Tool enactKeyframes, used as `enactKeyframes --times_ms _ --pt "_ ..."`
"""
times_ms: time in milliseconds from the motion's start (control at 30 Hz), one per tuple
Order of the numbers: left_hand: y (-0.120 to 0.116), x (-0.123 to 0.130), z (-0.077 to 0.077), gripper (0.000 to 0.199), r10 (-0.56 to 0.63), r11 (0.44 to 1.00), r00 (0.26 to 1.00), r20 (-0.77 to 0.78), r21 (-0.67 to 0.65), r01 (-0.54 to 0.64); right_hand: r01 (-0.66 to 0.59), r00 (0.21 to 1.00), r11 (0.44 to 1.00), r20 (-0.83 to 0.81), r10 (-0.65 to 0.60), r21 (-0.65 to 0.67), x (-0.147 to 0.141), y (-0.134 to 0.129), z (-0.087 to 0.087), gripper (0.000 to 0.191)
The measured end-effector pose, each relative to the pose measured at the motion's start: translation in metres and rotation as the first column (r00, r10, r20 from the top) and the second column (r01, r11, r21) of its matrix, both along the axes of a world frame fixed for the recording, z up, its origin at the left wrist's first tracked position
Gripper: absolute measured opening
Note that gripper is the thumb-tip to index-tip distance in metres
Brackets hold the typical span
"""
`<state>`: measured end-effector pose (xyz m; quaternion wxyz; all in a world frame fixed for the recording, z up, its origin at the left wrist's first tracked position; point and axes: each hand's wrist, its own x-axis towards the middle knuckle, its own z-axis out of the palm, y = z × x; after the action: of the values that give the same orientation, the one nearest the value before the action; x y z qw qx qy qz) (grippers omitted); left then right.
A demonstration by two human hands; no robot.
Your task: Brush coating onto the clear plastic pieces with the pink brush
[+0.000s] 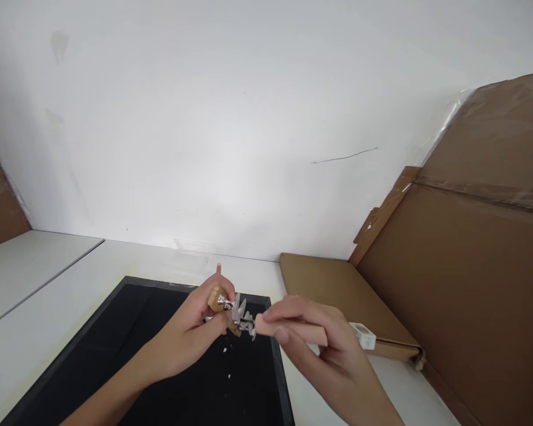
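My left hand is closed around a small assembly of tan lumps, silvery metal fittings and pale, thin petal-like pieces; its exact kind I cannot make out. A thin pink stick pokes up above the fingers. In my right hand, thumb and fingers pinch a pale pink bar. The bar's left end is right beside the metal and petal pieces; whether they touch I cannot tell. Both hands are above a black mat, and the left fingers hide part of the assembly.
Small white bits lie on the mat, which rests on a white table. To the right are a flat cardboard box and a small white box. Cardboard panels stand at the right, with a white wall behind.
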<state>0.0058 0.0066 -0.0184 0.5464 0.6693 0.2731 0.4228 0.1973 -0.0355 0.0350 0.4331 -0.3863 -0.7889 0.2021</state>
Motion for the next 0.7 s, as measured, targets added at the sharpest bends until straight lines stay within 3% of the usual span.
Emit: enactKeyframes --times_ms 67,233,433,600,700 --pt "-0.0001 -0.0003 -0.0002 0.01 -0.008 1.0 1.0 0.0 0.003 0.008 -0.026 0.999 1.0 0.024 0.026 -0.017 -0.0003 -0.0008 0.0005 0.014" --pt "-0.0028 -0.0014 -0.004 0.011 -0.028 0.999 1.0 -0.006 -0.02 0.028 0.182 0.981 0.983 0.068 -0.184 0.031 0.0004 0.0066 -0.0018 0.015" --pt "-0.0005 -0.0014 -0.0028 0.008 -0.047 0.998 0.999 0.015 -0.04 0.048 -0.039 0.999 0.999 0.005 0.039 -0.007 0.0022 0.0045 -0.0006 0.014" --pt "-0.0011 -0.0003 -0.0019 0.005 -0.067 0.996 0.997 0.047 -0.062 0.07 0.149 0.987 0.988 0.05 -0.15 0.032 0.0017 0.0072 -0.0017 0.014" --pt "-0.0013 -0.0001 -0.0015 0.004 -0.062 0.996 0.997 0.051 -0.067 0.066 0.123 0.992 0.991 0.016 -0.124 0.051 0.0027 0.0053 -0.0019 0.013"
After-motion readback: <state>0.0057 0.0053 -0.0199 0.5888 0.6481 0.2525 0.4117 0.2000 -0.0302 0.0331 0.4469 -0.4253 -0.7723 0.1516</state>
